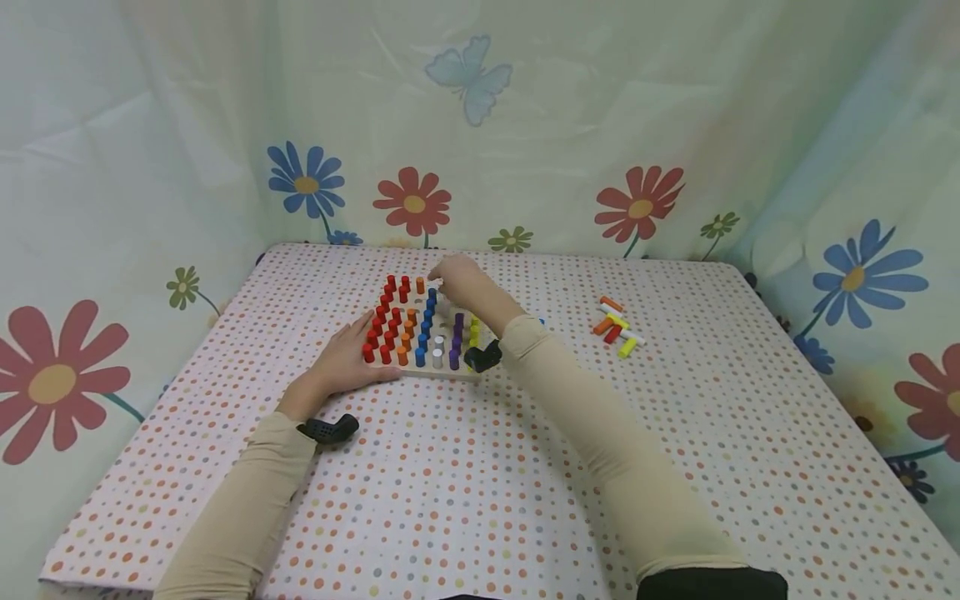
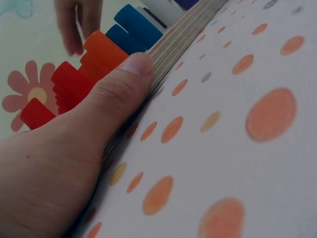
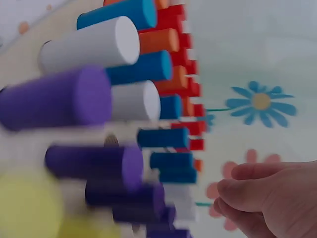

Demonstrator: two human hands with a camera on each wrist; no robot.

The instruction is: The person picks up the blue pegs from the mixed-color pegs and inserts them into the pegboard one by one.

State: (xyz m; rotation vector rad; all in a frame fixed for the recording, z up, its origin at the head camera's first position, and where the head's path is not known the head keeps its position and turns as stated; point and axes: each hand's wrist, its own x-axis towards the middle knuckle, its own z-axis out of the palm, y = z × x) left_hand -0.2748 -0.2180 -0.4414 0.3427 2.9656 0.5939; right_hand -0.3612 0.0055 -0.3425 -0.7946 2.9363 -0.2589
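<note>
A wooden pegboard (image 1: 442, 373) carries rows of red, orange, blue, white, purple and yellow pegs. At its near left corner my left hand (image 1: 347, 360) holds the board, the thumb (image 2: 116, 84) along the front edge and the other fingers by the left side. My right hand (image 1: 462, 282) is over the board's far side; in the right wrist view its bent fingers (image 3: 242, 196) show no peg between them. Closest to those fingers stands a white peg (image 3: 179, 202). Purple pegs (image 3: 94, 166) and blue pegs (image 3: 166, 138) stand in rows before it.
Loose pegs (image 1: 617, 327) in orange, white, yellow and red lie in a small pile right of the board. A dotted cloth covers the table (image 1: 420, 483). Flowered curtains (image 1: 555, 133) hang behind and at both sides.
</note>
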